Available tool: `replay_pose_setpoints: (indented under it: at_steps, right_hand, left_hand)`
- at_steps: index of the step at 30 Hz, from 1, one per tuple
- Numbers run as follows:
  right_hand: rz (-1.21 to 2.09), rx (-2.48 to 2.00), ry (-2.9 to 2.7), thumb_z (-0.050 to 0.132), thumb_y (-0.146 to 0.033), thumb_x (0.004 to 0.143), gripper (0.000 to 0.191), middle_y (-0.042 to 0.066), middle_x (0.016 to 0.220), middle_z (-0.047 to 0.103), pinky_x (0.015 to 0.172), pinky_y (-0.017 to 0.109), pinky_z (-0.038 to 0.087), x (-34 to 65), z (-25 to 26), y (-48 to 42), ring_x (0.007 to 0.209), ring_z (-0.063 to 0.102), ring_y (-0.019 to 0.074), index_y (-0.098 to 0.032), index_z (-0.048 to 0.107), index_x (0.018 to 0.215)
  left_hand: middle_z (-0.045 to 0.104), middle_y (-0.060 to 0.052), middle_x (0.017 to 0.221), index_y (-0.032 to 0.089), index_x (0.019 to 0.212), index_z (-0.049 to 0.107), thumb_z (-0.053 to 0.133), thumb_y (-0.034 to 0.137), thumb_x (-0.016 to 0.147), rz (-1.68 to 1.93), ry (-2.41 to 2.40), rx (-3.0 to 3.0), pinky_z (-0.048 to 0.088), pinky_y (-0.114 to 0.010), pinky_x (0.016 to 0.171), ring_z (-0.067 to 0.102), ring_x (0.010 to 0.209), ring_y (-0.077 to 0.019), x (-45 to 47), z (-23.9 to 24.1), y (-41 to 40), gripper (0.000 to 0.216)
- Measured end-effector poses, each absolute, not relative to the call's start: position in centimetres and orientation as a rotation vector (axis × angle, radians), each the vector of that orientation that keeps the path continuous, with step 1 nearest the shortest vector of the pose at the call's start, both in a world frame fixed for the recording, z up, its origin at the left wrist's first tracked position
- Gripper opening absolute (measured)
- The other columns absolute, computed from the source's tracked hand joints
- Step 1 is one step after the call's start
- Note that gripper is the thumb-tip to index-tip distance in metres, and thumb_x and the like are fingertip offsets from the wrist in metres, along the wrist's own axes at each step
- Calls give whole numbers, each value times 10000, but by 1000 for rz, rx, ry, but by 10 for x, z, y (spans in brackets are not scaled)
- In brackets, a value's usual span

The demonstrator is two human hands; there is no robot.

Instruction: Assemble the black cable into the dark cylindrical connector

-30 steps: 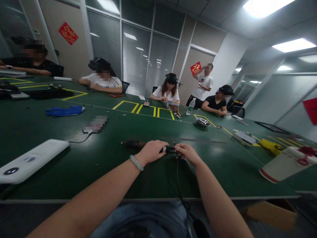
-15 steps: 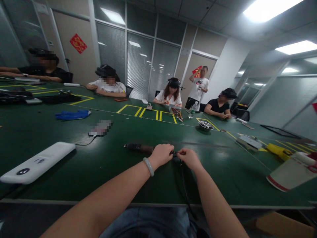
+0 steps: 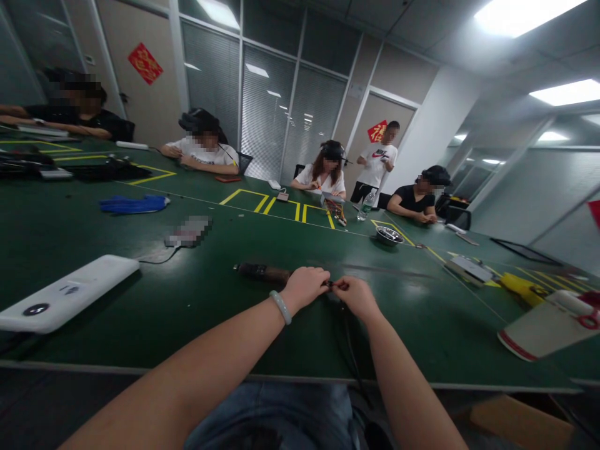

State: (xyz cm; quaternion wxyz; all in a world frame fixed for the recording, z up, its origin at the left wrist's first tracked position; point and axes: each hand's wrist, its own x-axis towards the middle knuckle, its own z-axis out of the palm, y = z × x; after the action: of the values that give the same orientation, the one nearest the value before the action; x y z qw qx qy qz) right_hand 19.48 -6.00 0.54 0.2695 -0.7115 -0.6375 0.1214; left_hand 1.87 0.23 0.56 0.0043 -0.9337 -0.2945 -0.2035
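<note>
Together, left hand [image 3: 307, 286] grips the dark tool [image 3: 263, 272] flat on the desk [image 3: 140, 300], steadying it while right hand [image 3: 357, 295] pinches its cable [image 3: 349, 344].

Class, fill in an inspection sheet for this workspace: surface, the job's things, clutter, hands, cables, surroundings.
Surface: dark green table with yellow tape lines.
Job's things: dark cylindrical tool lying on the table, its near end under the left hand.
Clutter: flat white device, blue glove, metal bowl, yellow object.
Hands: left hand closed on the tool; right hand pinching a small part at its tip.
Cables: black cable running off the near edge.
Surroundings: seated people opposite, glass partitions.
</note>
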Motion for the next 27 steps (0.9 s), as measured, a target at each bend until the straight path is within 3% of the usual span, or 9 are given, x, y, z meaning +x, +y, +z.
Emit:
replay_pose_setpoints:
  at_steps: [27]
  right_hand:
    - [373, -1858, -1711, 579, -352, 744, 200, 6, 678, 678, 545, 219, 385, 197, 4, -60, 612, 602, 141, -184, 684, 772]
  left_hand:
    - [609, -13, 891, 218, 891, 570, 594, 365, 862, -711, -896, -2900, 430, -280, 703, 599, 819, -182, 17, 3, 1, 151]
